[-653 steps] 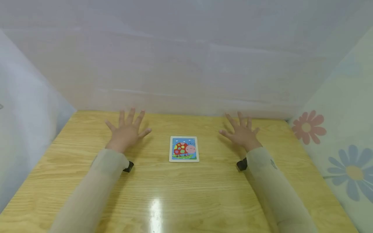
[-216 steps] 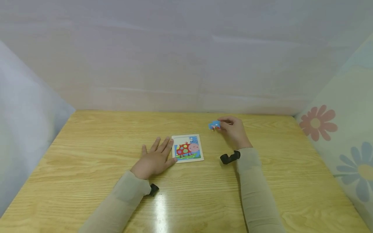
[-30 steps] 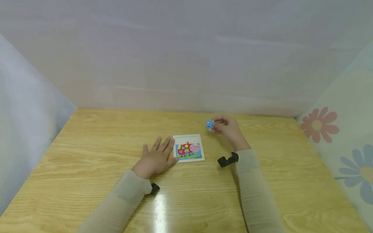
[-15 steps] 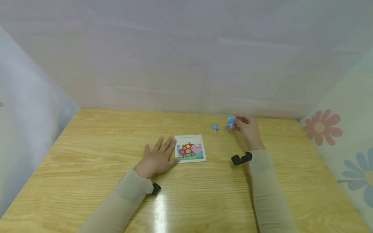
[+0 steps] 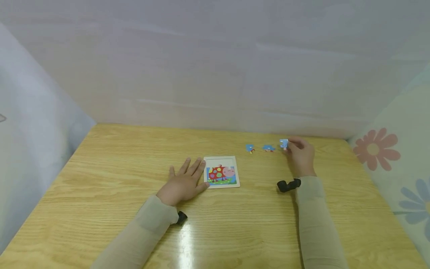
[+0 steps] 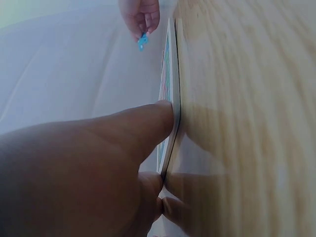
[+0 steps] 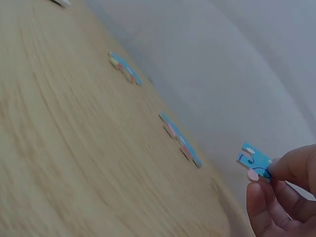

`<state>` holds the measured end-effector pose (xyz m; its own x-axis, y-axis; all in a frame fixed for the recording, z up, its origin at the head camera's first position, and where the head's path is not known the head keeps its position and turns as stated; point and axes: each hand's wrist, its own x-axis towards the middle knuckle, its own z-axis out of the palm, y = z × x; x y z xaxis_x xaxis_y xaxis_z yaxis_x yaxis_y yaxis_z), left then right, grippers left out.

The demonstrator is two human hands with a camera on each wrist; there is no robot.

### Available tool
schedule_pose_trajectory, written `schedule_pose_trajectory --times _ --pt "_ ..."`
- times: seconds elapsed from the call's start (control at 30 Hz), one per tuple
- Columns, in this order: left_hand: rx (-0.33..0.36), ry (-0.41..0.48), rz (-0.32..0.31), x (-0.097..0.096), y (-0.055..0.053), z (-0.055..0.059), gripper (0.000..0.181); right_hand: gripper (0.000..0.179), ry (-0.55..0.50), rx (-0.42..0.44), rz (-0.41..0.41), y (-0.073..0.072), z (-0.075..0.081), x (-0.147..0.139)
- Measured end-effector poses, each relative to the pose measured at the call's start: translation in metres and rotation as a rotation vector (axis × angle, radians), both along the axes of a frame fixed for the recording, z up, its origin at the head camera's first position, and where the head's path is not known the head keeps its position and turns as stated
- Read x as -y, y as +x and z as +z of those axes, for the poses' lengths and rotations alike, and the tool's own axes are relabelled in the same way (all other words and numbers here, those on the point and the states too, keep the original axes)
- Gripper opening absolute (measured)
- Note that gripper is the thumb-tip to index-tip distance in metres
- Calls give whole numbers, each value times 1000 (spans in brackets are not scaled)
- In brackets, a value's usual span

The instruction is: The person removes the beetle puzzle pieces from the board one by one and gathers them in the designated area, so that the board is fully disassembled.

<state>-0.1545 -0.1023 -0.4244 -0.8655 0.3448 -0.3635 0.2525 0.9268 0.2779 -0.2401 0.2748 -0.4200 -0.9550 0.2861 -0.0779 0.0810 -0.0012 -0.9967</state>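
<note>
Blue shows on the jigsaw piece point(image 5: 283, 144) that your right hand point(image 5: 303, 158) pinches above the wooden table point(image 5: 255, 224) in the head view. To its left lie a nearer loose piece point(image 5: 268, 148) and a farther loose piece point(image 5: 249, 148); a low sweep could scatter these 2. Your left hand point(image 5: 183, 186) lies spread, gripping nothing, against the puzzle tray point(image 5: 215, 162). In the left wrist view, your thumb point(image 6: 160, 116) touches the tray's edge; uneven pressure could skid it. In the right wrist view, fingertips hold just 1 side, so a slackened pinch could drop it.
</note>
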Motion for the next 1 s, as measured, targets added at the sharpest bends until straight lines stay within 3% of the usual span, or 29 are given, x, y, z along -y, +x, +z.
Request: schedule_pose_trajectory --times 0.23,0.47,1.0 --pt "6 -4 3 0 0 1 80 29 214 55 -60 -17 -22 -22" --pt "2 8 4 -1 1 3 80 29 432 82 -54 -23 -23 -32" --pt "9 26 11 0 3 3 80 26 565 128 -19 -26 -29 -32"
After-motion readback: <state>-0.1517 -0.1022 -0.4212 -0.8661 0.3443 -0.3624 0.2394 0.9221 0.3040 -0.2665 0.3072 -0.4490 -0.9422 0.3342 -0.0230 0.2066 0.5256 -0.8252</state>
